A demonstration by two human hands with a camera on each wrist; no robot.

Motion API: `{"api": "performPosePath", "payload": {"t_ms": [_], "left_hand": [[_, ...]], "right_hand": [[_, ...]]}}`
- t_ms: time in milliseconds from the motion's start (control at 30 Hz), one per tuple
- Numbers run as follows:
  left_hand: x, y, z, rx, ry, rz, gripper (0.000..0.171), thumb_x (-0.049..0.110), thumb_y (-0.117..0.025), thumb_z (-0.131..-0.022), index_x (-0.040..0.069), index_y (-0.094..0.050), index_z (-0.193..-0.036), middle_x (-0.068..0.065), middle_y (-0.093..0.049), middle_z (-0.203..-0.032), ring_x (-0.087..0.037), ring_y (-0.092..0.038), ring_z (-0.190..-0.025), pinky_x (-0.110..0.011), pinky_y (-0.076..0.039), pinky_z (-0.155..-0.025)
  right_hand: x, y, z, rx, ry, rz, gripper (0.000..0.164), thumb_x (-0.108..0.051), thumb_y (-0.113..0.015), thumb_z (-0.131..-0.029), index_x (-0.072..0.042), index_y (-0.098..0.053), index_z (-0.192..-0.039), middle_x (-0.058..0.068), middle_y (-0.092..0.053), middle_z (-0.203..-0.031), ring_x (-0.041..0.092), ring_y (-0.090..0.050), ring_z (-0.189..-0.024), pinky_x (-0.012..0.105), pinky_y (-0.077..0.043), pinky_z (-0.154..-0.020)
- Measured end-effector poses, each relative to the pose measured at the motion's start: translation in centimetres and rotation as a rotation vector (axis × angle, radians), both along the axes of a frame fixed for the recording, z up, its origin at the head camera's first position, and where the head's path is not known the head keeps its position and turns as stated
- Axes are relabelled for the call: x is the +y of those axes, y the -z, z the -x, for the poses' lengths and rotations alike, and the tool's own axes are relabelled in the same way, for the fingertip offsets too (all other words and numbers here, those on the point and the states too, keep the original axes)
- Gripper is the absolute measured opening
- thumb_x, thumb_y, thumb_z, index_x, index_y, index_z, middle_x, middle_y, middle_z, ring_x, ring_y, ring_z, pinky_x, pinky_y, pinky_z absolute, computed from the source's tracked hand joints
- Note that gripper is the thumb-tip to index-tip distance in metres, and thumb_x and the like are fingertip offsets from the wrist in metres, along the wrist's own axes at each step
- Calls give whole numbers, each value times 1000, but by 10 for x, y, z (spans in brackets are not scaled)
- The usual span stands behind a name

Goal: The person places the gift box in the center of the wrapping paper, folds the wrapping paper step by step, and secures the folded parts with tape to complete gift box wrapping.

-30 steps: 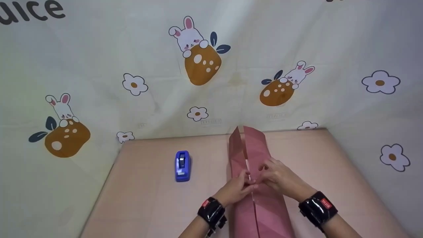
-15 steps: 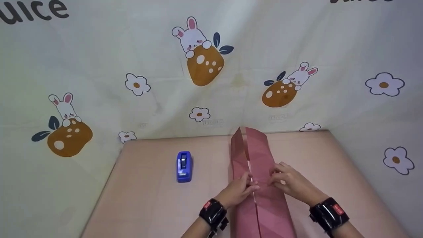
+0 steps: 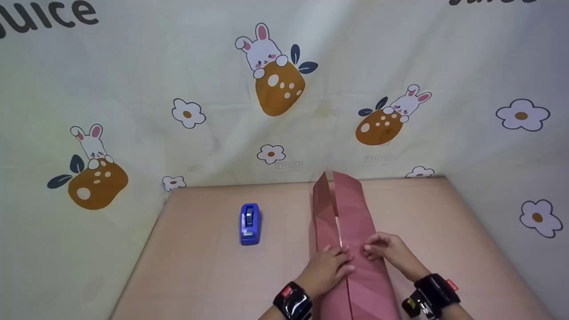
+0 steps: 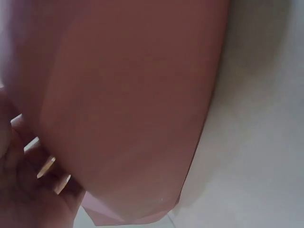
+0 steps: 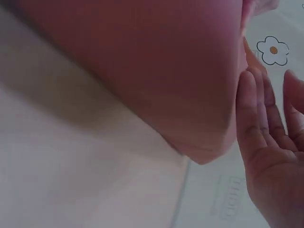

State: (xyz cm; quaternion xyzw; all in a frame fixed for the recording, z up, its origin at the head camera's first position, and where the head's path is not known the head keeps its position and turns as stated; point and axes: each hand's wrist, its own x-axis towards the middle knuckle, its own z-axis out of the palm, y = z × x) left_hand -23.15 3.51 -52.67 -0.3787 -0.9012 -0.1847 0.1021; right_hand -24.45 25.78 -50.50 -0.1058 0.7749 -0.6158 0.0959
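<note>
A long pink paper wrap (image 3: pixel 353 222) stands on the table, its two edges meeting in a seam along the top. Toward the far end, the seam parts into a narrow gap with a pale strip inside. My left hand (image 3: pixel 324 272) lies across the seam, fingertips pressing on the paper. In the left wrist view, the fingers of that hand (image 4: pixel 33 175) reach over the top edge of the wrap. My right hand (image 3: pixel 393 253) is at the right side of the wrap, its fingertips at the paper. The right wrist view shows this hand's fingers (image 5: pixel 251 111) fairly straight beside the paper.
A blue tape dispenser (image 3: pixel 250 224) sits left of the wrap on the pinkish tabletop (image 3: pixel 200 266). Behind and to both sides hangs a pale curtain (image 3: pixel 213 66) printed with rabbits, fruit and flowers. Each wrist wears a black strap (image 3: pixel 293 300).
My right hand has drawn away from the seam, rightward and nearer to me. The left hand has slid slightly nearer along the seam. The dispenser has stayed put.
</note>
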Motion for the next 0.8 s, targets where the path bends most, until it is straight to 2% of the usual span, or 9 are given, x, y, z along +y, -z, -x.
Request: {"api": "performPosePath", "payload": {"t_ms": [67,133,300,433,533,633,800], "left_hand": [[4,3,-3,16,-35,-16,40,41,-44,-95,16,-62,-121,0,-58,-128,-18,-55,-110,-29,-45,-93],[8,5,-6,33,-68,-35,39,40,-44,-95,15,-63,-118,0,-59,-125,-17,-55,-108,-28,-45,-93],[17,8,-12,44,-168,-113,30,36,-49,-94,16,-68,-104,-1,-60,-119,-16,-57,-103,-28,-47,-89],[22,7,-13,-10,-250,-202,21,32,-59,-88,17,-71,-96,-6,-55,-123,-20,-55,-106,-30,-47,-90],[23,8,-12,-35,-281,-256,16,30,-65,-84,18,-73,-92,-10,-53,-124,-22,-51,-110,-31,-46,-92],[23,11,-11,-8,-298,-258,15,32,-66,-83,21,-73,-90,-11,-54,-125,-25,-48,-113,-35,-44,-95],[23,14,-11,72,-315,-214,16,37,-63,-83,25,-72,-88,-8,-59,-122,-27,-50,-116,-50,-36,-100]], "right_hand": [[-5,4,3,-93,-23,85,30,-10,-59,-90,17,-52,-102,11,-67,-90,13,-67,-80,27,-55,-75],[-10,5,8,-138,-39,148,30,-10,-57,-91,18,-52,-102,10,-68,-90,15,-67,-81,27,-55,-77],[-18,1,18,-203,-73,191,23,-7,-54,-93,15,-55,-99,9,-68,-89,15,-68,-80,27,-55,-76],[-19,-6,23,-251,-91,145,21,-7,-53,-93,14,-56,-97,7,-67,-84,14,-67,-75,27,-56,-73],[-22,-10,26,-267,-95,86,22,-7,-54,-92,14,-57,-98,7,-67,-81,14,-66,-73,27,-55,-69],[-26,-13,27,-271,-68,24,22,-4,-54,-88,16,-59,-96,6,-67,-78,13,-65,-71,26,-55,-66],[-34,-16,28,-251,7,-94,20,0,-54,-80,16,-62,-90,4,-63,-67,11,-61,-59,24,-54,-57]]}}
